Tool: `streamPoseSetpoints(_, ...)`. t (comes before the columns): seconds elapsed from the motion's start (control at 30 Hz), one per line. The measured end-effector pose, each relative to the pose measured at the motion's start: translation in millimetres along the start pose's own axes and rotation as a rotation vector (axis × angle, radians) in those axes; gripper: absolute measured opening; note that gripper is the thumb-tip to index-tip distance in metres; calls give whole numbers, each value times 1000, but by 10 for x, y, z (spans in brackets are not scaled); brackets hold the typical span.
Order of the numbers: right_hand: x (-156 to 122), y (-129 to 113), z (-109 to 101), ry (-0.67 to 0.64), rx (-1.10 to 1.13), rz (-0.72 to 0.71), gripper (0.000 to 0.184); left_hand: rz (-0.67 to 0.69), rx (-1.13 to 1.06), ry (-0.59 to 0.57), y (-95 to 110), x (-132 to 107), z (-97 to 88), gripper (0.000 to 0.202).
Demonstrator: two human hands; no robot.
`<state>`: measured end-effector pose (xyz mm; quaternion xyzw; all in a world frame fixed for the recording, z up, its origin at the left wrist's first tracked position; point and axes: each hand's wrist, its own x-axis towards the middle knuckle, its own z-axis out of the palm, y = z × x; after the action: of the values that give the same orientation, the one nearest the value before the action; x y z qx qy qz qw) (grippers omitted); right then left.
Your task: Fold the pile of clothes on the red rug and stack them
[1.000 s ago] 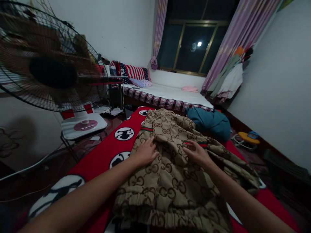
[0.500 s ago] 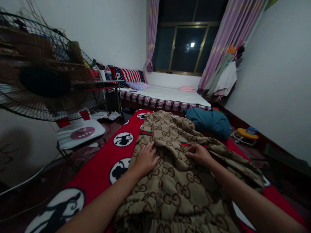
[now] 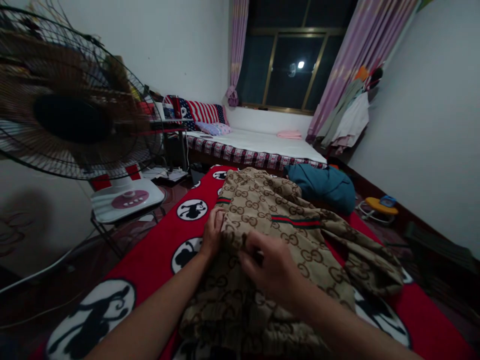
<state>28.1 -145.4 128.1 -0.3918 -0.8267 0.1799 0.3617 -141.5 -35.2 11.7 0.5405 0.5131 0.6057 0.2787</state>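
A tan jacket (image 3: pixel 255 200) with a brown letter pattern and red-green stripes lies spread out, its right sleeve (image 3: pixel 369 265) reaching off to the right. My left hand (image 3: pixel 213 232) rests against the jacket's left edge, fingers extended along the fabric. Over the middle of the garment, my right hand (image 3: pixel 272 265) is closed, thumb and fingers pinching a fold of the jacket. The hand and forearm hide part of the cloth below. Beneath the jacket is a red blanket (image 3: pixel 150 260) with black-and-white round figures.
A standing fan (image 3: pixel 71 120) is close on the left, its white base (image 3: pixel 129 202) on a stool. A teal bundle of cloth (image 3: pixel 322 187) lies beyond the jacket. Farther back are a bed (image 3: pixel 255 142) and a window (image 3: pixel 292 70). A yellow stool (image 3: pixel 380 206) stands at right.
My right hand has moved left across the jacket, pulling its front panel over and uncovering more of the striped band. My left hand has shifted slightly left and up to the edge.
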Motion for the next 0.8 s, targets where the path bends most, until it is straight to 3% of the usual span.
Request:
streamPoseSetpoints(0.07,-131,-31,123,-259,-27,-35,6,-80,-40,-11,-45,48,-13,46)
streamPoseSetpoints(0.13,-149,20,140,-515,31,-35,21,-132,-43,-62,-73,99,-37,49)
streamPoseSetpoints(0.17,-111,70,123,-584,90,-11,29,-145,-37,-98,-70,124,-56,49)
streamPoseSetpoints(0.2,-48,136,100,-596,154,25,35,-153,-35,-138,-54,149,-80,48)
streamPoseSetpoints(0.27,115,307,74,-474,204,96,44,-169,-20,-241,16,207,-135,43)
streamPoseSetpoints(0.37,292,608,176,-296,-17,89,53,-199,120,-380,167,352,-182,37)
streamPoseSetpoints(0.47,252,839,433,-416,-239,-22,71,-166,330,-406,263,611,-105,34)
streamPoseSetpoints(0.53,154,909,596,-493,-298,-71,77,-133,412,-389,261,850,31,31)
streamPoseSetpoints(0.6,72,926,689,-492,-325,-80,78,-116,472,-365,211,1125,215,29)
streamPoseSetpoints(0.8,54,913,628,-484,-262,-61,77,-42,600,-263,-18,1974,811,38)
